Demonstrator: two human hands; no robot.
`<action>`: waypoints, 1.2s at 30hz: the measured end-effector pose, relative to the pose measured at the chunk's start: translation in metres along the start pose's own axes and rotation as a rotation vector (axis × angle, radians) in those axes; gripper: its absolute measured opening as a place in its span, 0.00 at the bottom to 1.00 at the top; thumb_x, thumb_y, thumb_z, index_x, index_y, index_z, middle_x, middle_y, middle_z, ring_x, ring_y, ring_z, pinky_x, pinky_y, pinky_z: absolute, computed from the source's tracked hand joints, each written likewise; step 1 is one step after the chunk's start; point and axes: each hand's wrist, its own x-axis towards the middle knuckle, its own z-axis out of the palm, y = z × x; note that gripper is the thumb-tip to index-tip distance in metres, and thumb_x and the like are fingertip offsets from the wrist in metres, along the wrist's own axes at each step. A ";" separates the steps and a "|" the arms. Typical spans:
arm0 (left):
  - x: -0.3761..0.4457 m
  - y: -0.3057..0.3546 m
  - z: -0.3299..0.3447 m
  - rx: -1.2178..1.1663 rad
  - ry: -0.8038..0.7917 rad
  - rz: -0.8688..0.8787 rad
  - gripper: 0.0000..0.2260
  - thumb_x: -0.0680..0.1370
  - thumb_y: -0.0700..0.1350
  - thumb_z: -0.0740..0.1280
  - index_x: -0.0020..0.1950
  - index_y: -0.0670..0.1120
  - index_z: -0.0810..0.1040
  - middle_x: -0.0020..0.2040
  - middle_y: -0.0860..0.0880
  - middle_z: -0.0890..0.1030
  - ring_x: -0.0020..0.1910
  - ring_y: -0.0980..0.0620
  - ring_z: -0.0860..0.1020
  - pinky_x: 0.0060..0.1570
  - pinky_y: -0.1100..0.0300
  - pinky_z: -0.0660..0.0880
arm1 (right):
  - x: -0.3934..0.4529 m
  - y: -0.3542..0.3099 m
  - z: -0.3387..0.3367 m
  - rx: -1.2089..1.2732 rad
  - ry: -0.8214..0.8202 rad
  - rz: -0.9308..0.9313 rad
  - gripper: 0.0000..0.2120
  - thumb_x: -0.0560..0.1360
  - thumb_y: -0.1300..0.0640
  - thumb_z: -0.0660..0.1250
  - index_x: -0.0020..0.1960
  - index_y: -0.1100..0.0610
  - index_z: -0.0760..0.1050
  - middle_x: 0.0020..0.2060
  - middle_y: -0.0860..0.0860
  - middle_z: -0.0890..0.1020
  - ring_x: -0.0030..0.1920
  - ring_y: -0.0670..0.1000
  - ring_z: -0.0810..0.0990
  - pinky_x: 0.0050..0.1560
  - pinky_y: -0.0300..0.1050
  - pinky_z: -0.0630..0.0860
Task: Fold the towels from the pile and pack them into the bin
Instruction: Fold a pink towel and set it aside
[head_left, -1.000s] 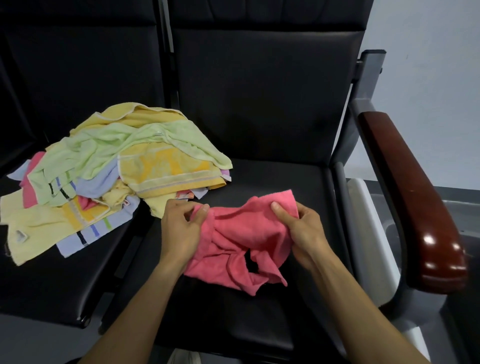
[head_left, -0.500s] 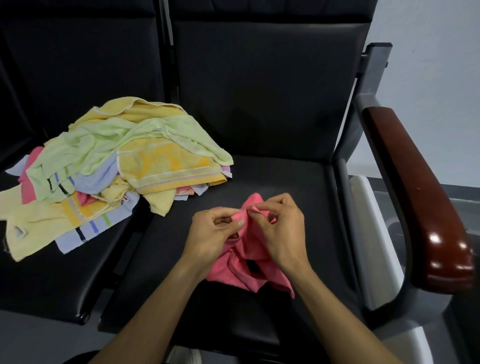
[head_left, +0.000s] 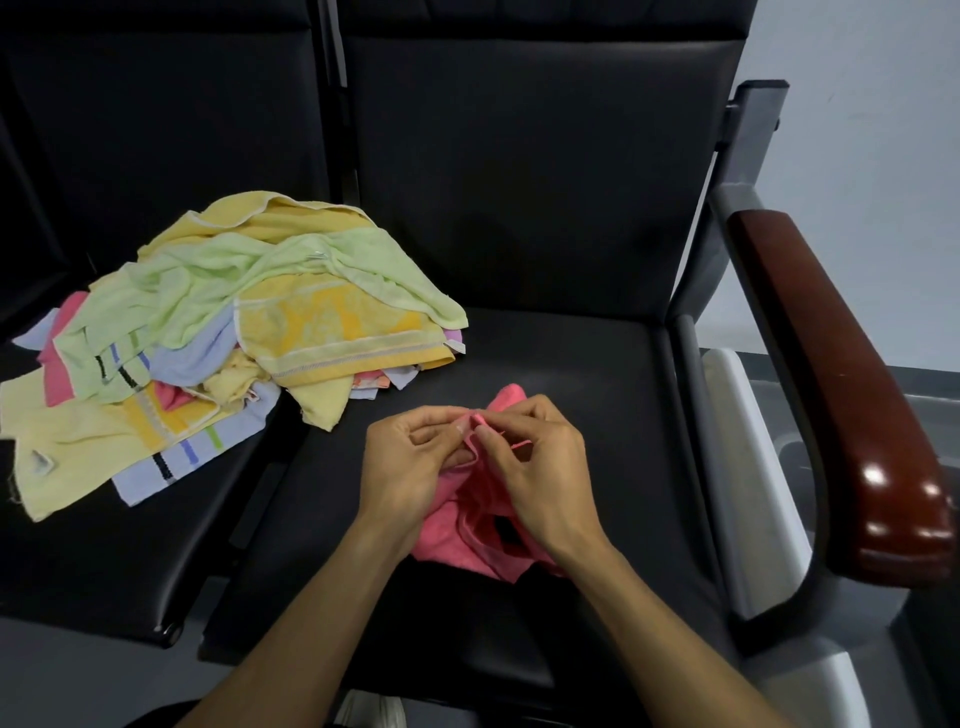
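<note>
Black padded seat (head_left: 571, 364) in a row of chairs, grey wall behind, wooden armrest (head_left: 841, 395) on the right side. I see the pile (head_left: 218, 332) of loose towels, yellow, green, lilac and pink, straddling the gap between this seat and the one to the left, well apart from the hands. The pink towel (head_left: 457, 535) lies crumpled on the seat in front of me, directly under both hands. Left hand (head_left: 410, 467) and right hand (head_left: 540, 467) sit close together, fingertips nearly touching, each pinching the same upper edge of the pink towel at what looks like one gathered point. So the grip is narrow, both hands holding cloth. The rest of the towel hangs and bunches below the pinch, toward me, with no clear long axis yet. My read: the next move turns on that. The hands need to slide apart along the edge, left going left, right going right, to find the corners and stretch the hem across the seat. Both hands are equally near. Bin not clearly in view; a pale rim (head_left: 748, 467) beyond the seat's right side could be it, can't confirm.
</note>
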 end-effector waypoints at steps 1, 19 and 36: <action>0.000 0.000 0.000 -0.008 -0.006 -0.001 0.06 0.78 0.36 0.70 0.53 0.37 0.84 0.45 0.40 0.86 0.46 0.44 0.86 0.47 0.58 0.83 | 0.000 0.000 0.000 -0.005 0.005 -0.003 0.09 0.78 0.54 0.70 0.57 0.49 0.85 0.43 0.48 0.79 0.47 0.46 0.79 0.47 0.45 0.78; 0.001 -0.001 -0.015 0.421 -0.063 0.217 0.09 0.71 0.33 0.77 0.45 0.45 0.83 0.41 0.48 0.86 0.42 0.52 0.85 0.45 0.63 0.80 | 0.011 0.010 -0.014 -0.213 -0.176 -0.053 0.08 0.73 0.52 0.76 0.42 0.50 0.76 0.47 0.43 0.75 0.40 0.44 0.77 0.43 0.42 0.77; 0.005 0.002 -0.027 0.505 -0.122 0.216 0.08 0.75 0.34 0.72 0.46 0.47 0.84 0.44 0.53 0.86 0.46 0.57 0.84 0.49 0.63 0.78 | 0.010 0.017 -0.018 -0.448 -0.344 -0.083 0.17 0.76 0.43 0.70 0.34 0.51 0.73 0.31 0.46 0.76 0.41 0.47 0.72 0.46 0.47 0.64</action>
